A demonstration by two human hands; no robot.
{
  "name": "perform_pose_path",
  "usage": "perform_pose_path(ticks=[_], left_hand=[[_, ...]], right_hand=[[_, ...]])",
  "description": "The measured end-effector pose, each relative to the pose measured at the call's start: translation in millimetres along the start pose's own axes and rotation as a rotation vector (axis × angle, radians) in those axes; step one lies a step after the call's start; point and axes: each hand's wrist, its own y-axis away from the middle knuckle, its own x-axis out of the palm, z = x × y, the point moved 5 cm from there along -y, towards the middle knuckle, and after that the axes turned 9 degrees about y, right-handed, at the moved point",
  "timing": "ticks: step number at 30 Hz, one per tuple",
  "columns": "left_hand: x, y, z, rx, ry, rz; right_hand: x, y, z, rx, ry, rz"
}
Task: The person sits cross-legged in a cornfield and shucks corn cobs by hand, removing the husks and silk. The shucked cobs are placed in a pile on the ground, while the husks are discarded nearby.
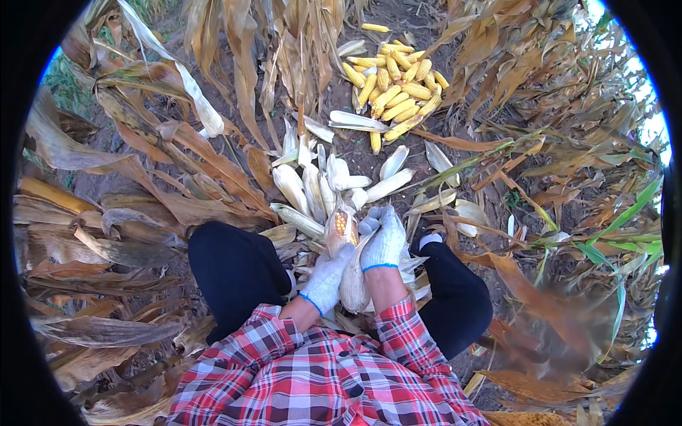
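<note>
My left hand [326, 277], in a white knitted glove with a blue cuff edge, holds an ear of corn [341, 226] whose husk is partly parted, showing orange-yellow kernels. Beside it, my right hand [384, 238] wears a matching glove, its fingers curled at the top of the pulled-down husk [354, 285]; whether they pinch a leaf of it is hard to tell. The husk hangs between both wrists. Past my hands lie pale corn husks [314, 191], and farther off a pile of bare yellow corn cobs [399, 88] rests on the soil.
Dry corn stalks and leaves [160, 160] crowd the left side, with more dry leaves [533, 80] on the right. A single cob [375, 27] lies beyond the pile. My bent knees in dark trousers [234, 277] flank my hands. Green leaves [634, 213] stick in from the right.
</note>
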Motion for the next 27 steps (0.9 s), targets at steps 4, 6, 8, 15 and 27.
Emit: perform_pose_path(ticks=[4,6,8,15,27], left_hand=[[-0.6,-11.4,-33.8,0.143,-0.040,-0.056],[-2.0,-19.2,-66.3,0.235,0.121,-0.144],[-7.0,-32.9,-105.7,0.312,0.193,-0.140],[-3.1,-26.6,-124.3,0.477,-0.058,-0.166],[9.9,-7.3,-45.7,0.236,-0.505,0.224]], right_hand=[[-2.3,18.9,9.1,-0.002,0.191,0.197],[-12.7,43.2,14.3,0.086,0.545,0.368],[-39.1,64.1,16.7,0.097,0.986,0.480],[-66.0,62.8,29.0,0.164,1.430,0.538],[38.3,18.4,39.9,-0.587,1.238,0.373]])
